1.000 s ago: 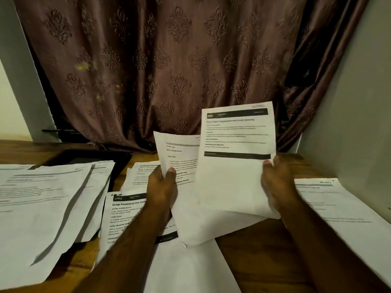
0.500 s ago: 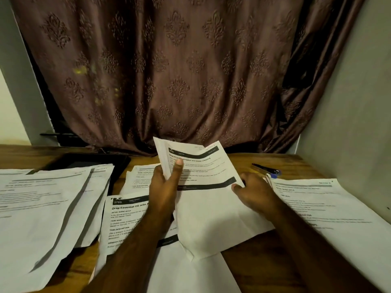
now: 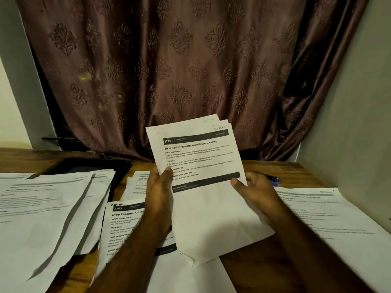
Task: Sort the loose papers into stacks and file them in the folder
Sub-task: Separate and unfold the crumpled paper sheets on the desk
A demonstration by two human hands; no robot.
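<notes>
Both hands hold up a small bunch of white printed paper sheets [image 3: 203, 187] over the middle of the brown wooden bench [image 3: 249, 269]. The left hand [image 3: 158, 199] has its grip closed on the bunch's left edge, thumb on the front. The right hand [image 3: 256, 193] has its grip closed on the right edge, thumb on the front too. The top corners of the sheets do not line up; a few corners peek out behind the front one. The bottom edge is a little bent.

More flat white papers lie all around. A spread pile of white sheets [image 3: 42, 208] covers the left side and runs off the near edge. One white sheet with a black title bar [image 3: 122, 225] lies under the left arm. A white sheet on the right [image 3: 330, 218] lies near the grey wall [image 3: 349, 123]. Bare wood shows only in thin strips between them.

A blue and black pen [image 3: 273, 179] lies just behind the right hand. A flat black folder [image 3: 91, 168] sits at the back left, partly under papers. A soft brown patterned curtain [image 3: 179, 70] hangs in folds behind the bench.
</notes>
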